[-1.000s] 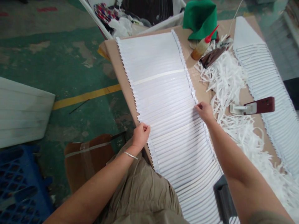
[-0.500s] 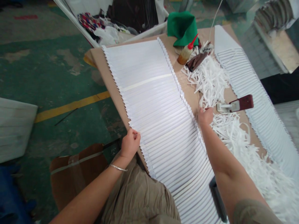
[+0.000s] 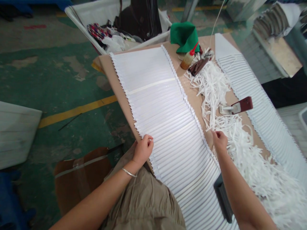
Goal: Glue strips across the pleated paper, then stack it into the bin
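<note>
A long row of overlapping white sheets (image 3: 153, 105), with toothed side edges, lies across the brown-covered table. My left hand (image 3: 144, 147) is at the row's left edge, thumb and fingers pinched together; what they hold, if anything, is too small to make out. To the right of the row my right hand (image 3: 220, 140) is closed, its fingertips at the end of a thin white strip (image 3: 212, 123). That strip runs up into a loose heap of white strips (image 3: 216, 80). More strips (image 3: 259, 166) spread beneath and beyond my right forearm.
A stapler-like tool with a dark red handle (image 3: 242, 104) lies among the strips. Farther back are a red-tipped bottle (image 3: 187, 59) and green cloth (image 3: 184, 36). A second row of white sheets (image 3: 254, 86) lies right. A dark bar (image 3: 223, 198) rests near my right forearm.
My right hand has moved down toward me along the row's right side, away from the upper strip heap. My left hand stays at the left edge, and the view has shifted slightly.
</note>
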Motion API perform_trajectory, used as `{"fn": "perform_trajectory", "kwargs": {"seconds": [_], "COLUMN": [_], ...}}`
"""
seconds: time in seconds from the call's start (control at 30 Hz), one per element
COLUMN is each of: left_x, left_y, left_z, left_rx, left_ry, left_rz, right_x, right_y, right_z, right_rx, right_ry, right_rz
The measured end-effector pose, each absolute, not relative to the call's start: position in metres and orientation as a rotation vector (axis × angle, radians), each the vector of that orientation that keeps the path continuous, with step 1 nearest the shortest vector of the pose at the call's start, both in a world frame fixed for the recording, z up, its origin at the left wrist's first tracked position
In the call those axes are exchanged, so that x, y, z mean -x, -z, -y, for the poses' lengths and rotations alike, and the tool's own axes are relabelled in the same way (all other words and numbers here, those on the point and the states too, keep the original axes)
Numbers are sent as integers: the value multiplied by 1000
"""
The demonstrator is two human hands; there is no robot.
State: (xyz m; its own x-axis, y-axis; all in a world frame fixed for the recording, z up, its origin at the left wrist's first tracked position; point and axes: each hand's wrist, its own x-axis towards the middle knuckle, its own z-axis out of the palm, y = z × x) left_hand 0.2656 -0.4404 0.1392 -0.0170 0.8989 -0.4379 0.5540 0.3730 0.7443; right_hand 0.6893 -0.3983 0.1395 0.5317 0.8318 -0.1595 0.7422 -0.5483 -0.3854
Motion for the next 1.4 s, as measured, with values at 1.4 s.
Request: {"fn": "perform_trajectory", "kwargs": {"seconds": [1.4], "left_x": [-233], "left_y": [-105], "left_z": [402], "left_rx": [-1043], "left_ry": [-440], "left_rz": [-2011], "right_x": [-603], "right_y": [-101], "right_z": [241], "right_rx": [2112], "right_ry": [-906], "right_rz": [1776]}}
